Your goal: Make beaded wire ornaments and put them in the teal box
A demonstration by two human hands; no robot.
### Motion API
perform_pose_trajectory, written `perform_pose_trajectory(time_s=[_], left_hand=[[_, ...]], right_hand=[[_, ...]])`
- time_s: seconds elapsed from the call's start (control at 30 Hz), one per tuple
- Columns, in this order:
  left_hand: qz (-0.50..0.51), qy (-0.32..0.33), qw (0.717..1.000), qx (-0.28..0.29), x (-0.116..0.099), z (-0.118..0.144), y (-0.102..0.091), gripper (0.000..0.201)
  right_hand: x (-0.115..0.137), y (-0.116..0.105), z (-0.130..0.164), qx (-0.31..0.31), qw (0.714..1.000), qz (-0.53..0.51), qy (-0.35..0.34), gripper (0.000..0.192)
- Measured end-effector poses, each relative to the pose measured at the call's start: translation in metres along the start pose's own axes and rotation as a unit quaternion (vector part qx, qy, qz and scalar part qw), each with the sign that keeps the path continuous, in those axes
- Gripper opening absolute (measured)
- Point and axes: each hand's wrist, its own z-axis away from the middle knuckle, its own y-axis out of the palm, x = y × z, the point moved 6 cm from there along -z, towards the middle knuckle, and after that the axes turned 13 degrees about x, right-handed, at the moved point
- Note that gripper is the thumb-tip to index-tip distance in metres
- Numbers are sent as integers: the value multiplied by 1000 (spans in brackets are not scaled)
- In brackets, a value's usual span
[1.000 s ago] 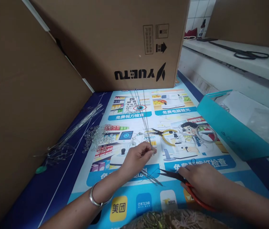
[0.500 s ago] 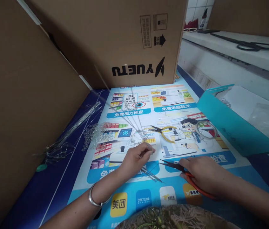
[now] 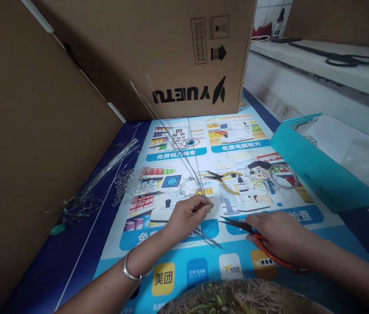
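My left hand [image 3: 189, 216] is closed on several thin metal wires [image 3: 184, 159], pinched between thumb and fingers. Their long ends rise up and to the left, and the lower ends stick out below the hand. In my right hand [image 3: 274, 233] is a pair of scissors [image 3: 262, 246] with orange handles. Its dark blades point left, apart from the wires. Yellow-handled pliers [image 3: 228, 181] lie just beyond both hands. Several clear beads [image 3: 187, 187] on wire rest behind my left hand, partly covered by the wires.
A pile of clear beads [image 3: 135, 185] and a wire bundle [image 3: 106, 174] lie at left. Cardboard boxes [image 3: 106, 56] stand behind. At right are a wire coil [image 3: 284, 176], a teal box [image 3: 321, 170] and, on a ledge, large black scissors [image 3: 350, 60].
The wires' upper ends have swung, now standing slightly steeper and closer together. Both hands stay nearly in place, each with its same hold.
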Motion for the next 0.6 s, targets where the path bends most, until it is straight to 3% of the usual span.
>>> perform_pose_trajectory(time_s=[0.23, 0.4, 0.5, 0.6], left_hand=[[-16, -3, 1000, 4, -1, 0, 0, 16], [-15, -3, 1000, 15, -14, -4, -1, 15], [56, -2, 997, 60, -26, -2, 2, 14], [213, -12, 967, 142, -36, 4, 12, 14]], right_hand=[[-2, -3, -2, 8, 999, -34, 11, 24], [-5, -23, 3, -51, 989, -138, 8, 27], [-3, -34, 7, -74, 975, -207, -37, 30], [-1, -36, 10, -75, 964, -244, -76, 33]])
